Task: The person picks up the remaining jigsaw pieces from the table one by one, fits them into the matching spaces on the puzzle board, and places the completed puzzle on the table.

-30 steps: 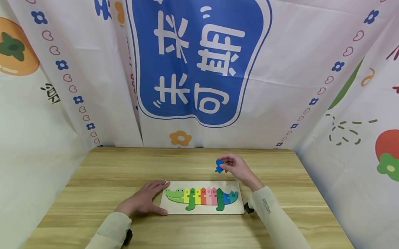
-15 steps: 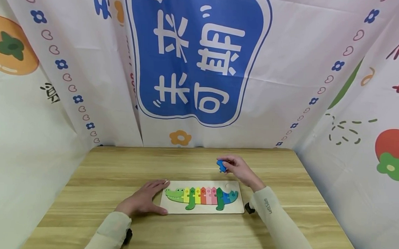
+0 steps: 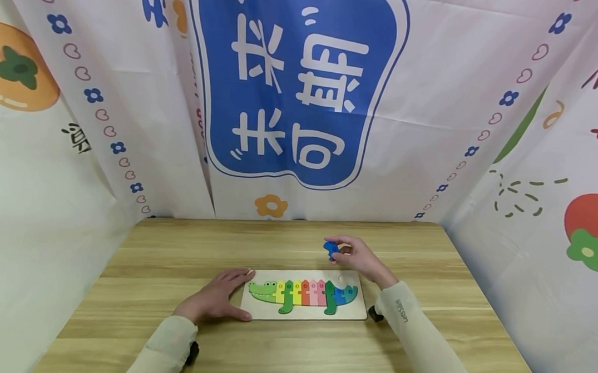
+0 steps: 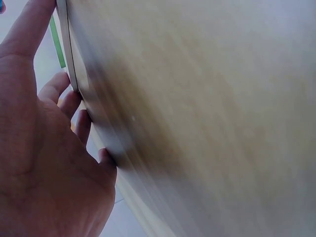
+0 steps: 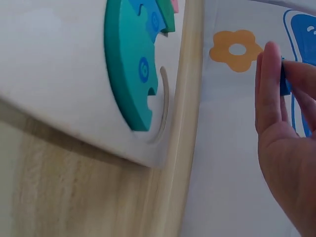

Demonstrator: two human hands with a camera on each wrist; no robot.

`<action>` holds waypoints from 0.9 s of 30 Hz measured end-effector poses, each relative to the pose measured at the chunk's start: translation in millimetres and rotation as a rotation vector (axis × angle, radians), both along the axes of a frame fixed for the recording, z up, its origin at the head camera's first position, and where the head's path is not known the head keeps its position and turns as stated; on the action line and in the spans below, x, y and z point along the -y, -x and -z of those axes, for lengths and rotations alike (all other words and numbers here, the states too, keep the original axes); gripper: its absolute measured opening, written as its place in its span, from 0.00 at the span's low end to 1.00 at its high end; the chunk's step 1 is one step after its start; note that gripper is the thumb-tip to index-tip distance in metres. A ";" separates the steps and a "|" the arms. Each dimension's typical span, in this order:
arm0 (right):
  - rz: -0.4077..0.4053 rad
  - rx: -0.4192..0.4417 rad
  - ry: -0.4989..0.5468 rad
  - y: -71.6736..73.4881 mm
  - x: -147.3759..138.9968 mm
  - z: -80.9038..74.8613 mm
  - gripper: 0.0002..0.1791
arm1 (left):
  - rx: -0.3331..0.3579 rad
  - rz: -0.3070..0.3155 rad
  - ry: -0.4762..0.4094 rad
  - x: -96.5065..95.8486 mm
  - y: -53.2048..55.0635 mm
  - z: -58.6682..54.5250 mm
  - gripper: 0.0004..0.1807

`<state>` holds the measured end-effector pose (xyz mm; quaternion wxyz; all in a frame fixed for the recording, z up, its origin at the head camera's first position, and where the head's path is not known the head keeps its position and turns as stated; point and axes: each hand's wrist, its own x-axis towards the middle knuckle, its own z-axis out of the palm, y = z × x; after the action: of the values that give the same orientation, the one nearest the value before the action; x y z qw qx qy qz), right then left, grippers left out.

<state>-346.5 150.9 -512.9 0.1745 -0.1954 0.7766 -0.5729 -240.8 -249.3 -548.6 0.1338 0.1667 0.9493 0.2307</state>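
My right hand (image 3: 353,254) pinches a small blue puzzle piece (image 3: 331,249) between thumb and fingers, raised beyond the back right of the puzzle board. In the right wrist view only an edge of the blue piece (image 5: 284,81) shows between the fingers. My left hand (image 3: 219,295) lies at the board's left end, its thumb and fingers spread along that side and touching the edge. On the pale wooden puzzle board (image 3: 303,314) a crocodile puzzle (image 3: 308,294) shows colourful segments from green head to teal tail. A bare curved recess (image 5: 164,106) shows beside the teal tail piece (image 5: 131,74).
The wood-grain table (image 3: 271,352) extends around the board on all sides. White printed cloth (image 3: 433,103) hangs behind the table and along both sides. Close to the board's right end sits a black wrist device (image 3: 375,314) at the right sleeve.
The right hand stays over nearly the same spot and turns the blue puzzle piece in its fingers. The left hand and board have not moved.
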 end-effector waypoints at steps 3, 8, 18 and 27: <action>-0.001 -0.092 -0.037 -1.1 -0.9 0.7 0.25 | -0.001 0.001 0.002 -0.2 0.0 0.1 0.61; 0.023 -0.146 -0.065 -2.6 -0.2 0.0 0.23 | -0.002 0.005 0.007 -0.2 0.2 -0.5 0.61; 0.031 -0.137 -0.112 -1.8 -6.6 1.1 0.22 | -0.010 0.012 -0.003 -0.9 -0.8 -0.5 0.61; -0.016 -0.081 -0.143 -1.4 -31.0 15.0 0.19 | -0.011 0.012 -0.003 -1.1 0.2 -0.5 0.61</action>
<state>-345.1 181.9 -527.9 0.1611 -0.2117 0.8205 -0.5060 -241.0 -248.1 -548.1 0.1295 0.1736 0.9487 0.2303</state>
